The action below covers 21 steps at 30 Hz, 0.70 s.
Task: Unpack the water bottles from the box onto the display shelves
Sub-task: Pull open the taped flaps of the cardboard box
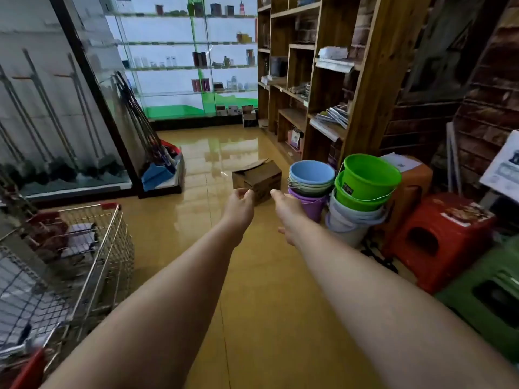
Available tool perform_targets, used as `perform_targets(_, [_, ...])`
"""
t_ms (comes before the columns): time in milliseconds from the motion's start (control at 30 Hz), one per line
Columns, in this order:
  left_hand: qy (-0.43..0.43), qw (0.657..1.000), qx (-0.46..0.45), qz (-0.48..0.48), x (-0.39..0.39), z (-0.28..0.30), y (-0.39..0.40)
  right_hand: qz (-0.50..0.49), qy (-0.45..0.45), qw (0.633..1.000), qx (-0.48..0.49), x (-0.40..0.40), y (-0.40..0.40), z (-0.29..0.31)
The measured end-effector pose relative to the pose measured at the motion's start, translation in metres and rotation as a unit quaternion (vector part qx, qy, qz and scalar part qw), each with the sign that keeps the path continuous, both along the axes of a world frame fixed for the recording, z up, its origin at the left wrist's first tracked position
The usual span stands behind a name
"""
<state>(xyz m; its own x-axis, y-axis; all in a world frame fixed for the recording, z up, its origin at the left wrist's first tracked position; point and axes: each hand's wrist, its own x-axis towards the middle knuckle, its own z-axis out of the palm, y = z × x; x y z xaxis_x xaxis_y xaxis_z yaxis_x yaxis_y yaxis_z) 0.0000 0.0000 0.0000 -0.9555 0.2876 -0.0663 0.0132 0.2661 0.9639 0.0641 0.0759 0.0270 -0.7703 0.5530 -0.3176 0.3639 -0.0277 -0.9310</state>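
Note:
A brown cardboard box [257, 176] sits on the shiny yellow floor in the middle of the aisle, one top flap lifted; its contents are hidden. Both my arms stretch forward toward it. My left hand [238, 204] is in front of the box's left side, fingers loosely curled and holding nothing. My right hand [288, 211] is in front of its right side, relaxed and empty. Neither hand visibly touches the box. Glass display shelves [196, 68] with a few bottles and cups stand at the far end.
Stacked plastic buckets [362, 183] stand right of the box, with red [441, 237] and green stools [488, 299] nearer. Wooden shelving [323, 80] lines the right side. A wire shopping cart [92, 248] is at the left, mops and dustpans [157, 164] behind it.

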Motion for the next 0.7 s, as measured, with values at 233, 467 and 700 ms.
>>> perform_targets(233, [-0.010,1.000,0.009,-0.017,-0.098,0.008,0.027,-0.013,0.003,1.000,-0.027,-0.095,0.023,0.014])
perform_targets(467, [-0.010,1.000,-0.001,-0.020,-0.204,-0.009,0.091,-0.014,0.007,0.999,-0.041,-0.201,0.092,-0.008])
perform_targets(700, [-0.008,1.000,-0.029,0.002,-0.322,-0.012,0.170,-0.010,-0.017,0.999,-0.043,-0.328,0.181,-0.015])
